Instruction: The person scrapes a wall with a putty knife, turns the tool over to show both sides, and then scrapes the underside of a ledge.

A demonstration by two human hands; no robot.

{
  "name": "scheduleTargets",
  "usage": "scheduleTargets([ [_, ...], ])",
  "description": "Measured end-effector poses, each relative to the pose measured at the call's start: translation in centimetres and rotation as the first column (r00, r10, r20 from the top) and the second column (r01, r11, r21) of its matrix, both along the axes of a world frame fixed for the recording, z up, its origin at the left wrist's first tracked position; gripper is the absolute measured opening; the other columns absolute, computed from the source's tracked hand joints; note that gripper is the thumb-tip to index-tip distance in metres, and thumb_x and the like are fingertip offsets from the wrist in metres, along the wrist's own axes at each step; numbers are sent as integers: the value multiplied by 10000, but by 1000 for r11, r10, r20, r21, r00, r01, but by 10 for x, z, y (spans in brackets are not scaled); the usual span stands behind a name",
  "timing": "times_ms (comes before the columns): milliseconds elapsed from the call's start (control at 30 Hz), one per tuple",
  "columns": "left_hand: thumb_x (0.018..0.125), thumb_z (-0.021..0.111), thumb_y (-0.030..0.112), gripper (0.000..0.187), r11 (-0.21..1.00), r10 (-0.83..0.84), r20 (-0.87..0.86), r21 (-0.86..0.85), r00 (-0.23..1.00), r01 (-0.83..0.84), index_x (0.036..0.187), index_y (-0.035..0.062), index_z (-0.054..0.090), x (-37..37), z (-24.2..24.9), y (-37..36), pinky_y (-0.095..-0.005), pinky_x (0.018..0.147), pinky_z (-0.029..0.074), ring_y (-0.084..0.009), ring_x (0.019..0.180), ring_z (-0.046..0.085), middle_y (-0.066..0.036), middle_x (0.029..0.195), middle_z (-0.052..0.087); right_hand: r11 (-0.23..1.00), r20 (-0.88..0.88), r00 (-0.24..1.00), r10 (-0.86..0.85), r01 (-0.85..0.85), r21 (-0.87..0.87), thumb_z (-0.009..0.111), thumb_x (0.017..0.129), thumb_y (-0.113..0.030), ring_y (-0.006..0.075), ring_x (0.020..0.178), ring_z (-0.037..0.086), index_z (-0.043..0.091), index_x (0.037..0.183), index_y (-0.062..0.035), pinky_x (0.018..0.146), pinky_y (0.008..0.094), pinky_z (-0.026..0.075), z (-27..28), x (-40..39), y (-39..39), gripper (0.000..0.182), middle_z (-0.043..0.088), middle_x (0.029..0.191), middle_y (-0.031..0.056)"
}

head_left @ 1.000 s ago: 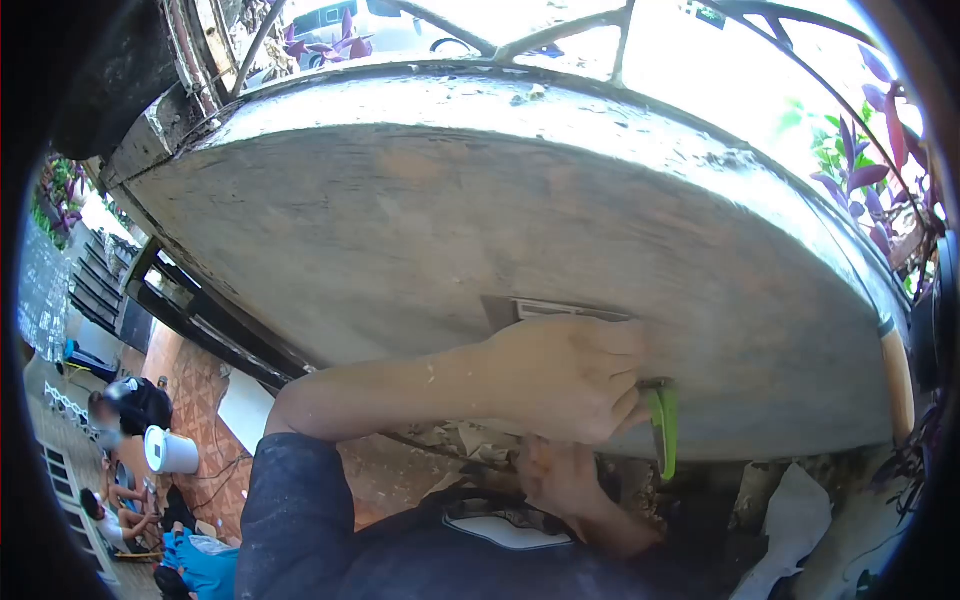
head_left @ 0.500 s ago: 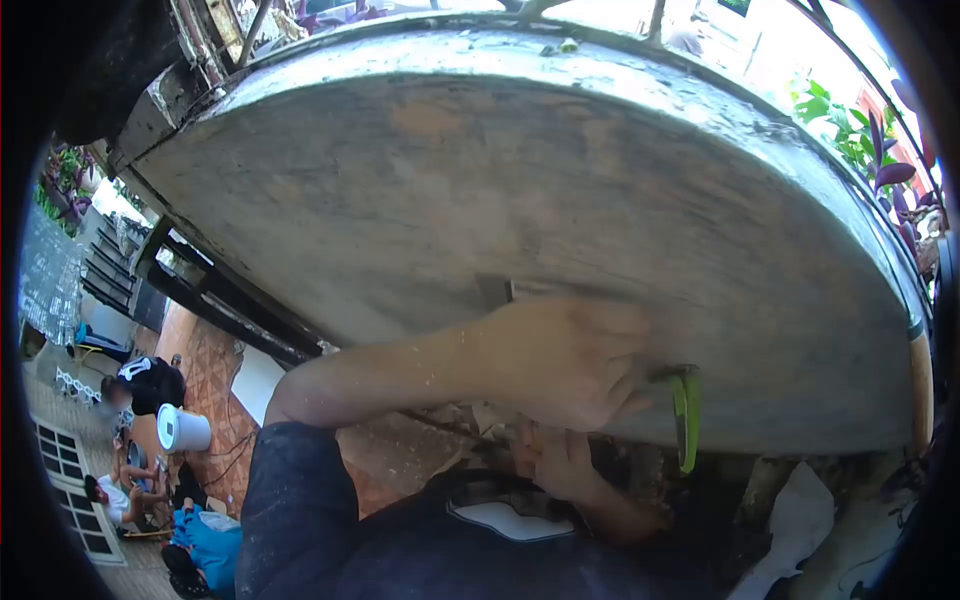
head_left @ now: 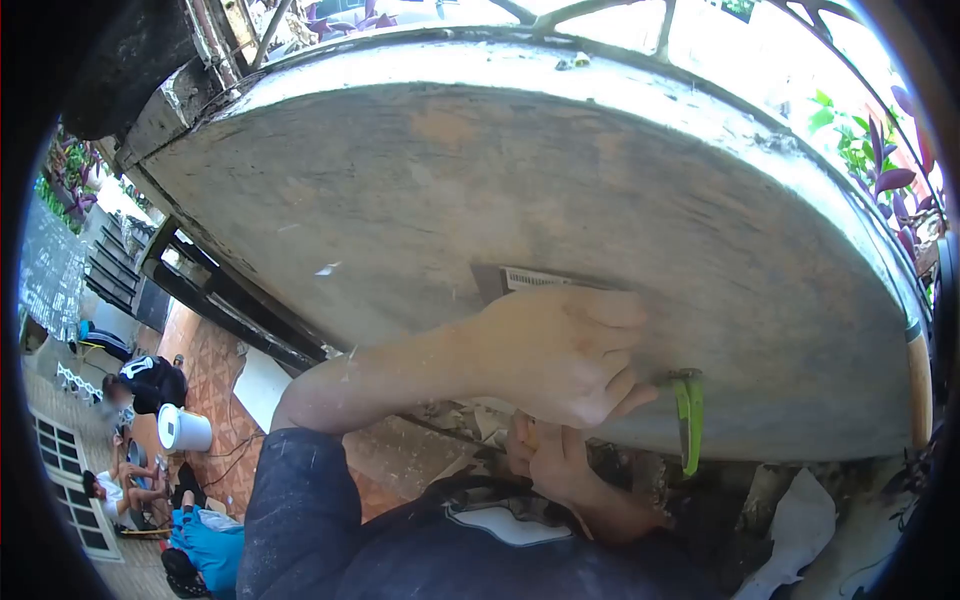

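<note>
My left hand [head_left: 575, 350] is closed at the concrete wall [head_left: 400, 180], its fingers bent around the far side of a flat tool. That tool [head_left: 490, 282] has a dark end and a barcode label, and lies against the wall; the rest is hidden behind my hand. Right of my left hand, a bright green handle [head_left: 690, 425] with a dark top is upright by the wall. My right hand [head_left: 558, 458] is curled just below, near my shirt; what its fingers pinch is too small to name.
A dark metal frame [head_left: 225, 300] runs down at the left. On the tiled floor stand a white bucket [head_left: 184, 429] and several people at the far left. A wooden pole [head_left: 921, 390] is at the right edge. Plants [head_left: 870, 150] grow beyond the wall's top, behind metal bars.
The barcode label on the flat tool shows more plainly beside my left hand, which is less blurred. A small pale fleck now shows before the wall at the left. My right hand has hardly moved.
</note>
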State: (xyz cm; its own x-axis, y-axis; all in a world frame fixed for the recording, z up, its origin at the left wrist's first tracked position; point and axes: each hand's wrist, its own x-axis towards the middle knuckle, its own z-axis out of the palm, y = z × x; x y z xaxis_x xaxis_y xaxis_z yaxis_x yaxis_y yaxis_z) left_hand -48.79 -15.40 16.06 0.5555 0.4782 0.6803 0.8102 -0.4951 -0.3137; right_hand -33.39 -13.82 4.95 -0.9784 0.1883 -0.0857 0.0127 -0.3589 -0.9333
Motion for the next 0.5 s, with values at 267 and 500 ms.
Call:
scheduleTargets([
  [267, 688, 726, 155, 361, 999, 45, 40, 15, 998, -46, 479, 101, 437, -4, 1, -2, -247, 554, 434, -161, 531, 475, 11, 505, 418, 996, -81, 996, 22, -15, 90, 265, 1022, -453, 108, 455, 320, 403, 877, -87, 398, 259, 276, -2, -11, 1, 417, 372, 583, 18],
  [500, 691, 724, 140, 364, 993, 54, -3, 103, 999, -53, 472, 100, 436, -12, 21, -4, -260, 545, 436, -159, 526, 477, 9, 493, 411, 996, 24, 999, 28, -27, -80, 267, 1024, -394, 102, 468, 345, 407, 878, -55, 413, 255, 272, -3, -14, -6, 395, 392, 578, 20],
])
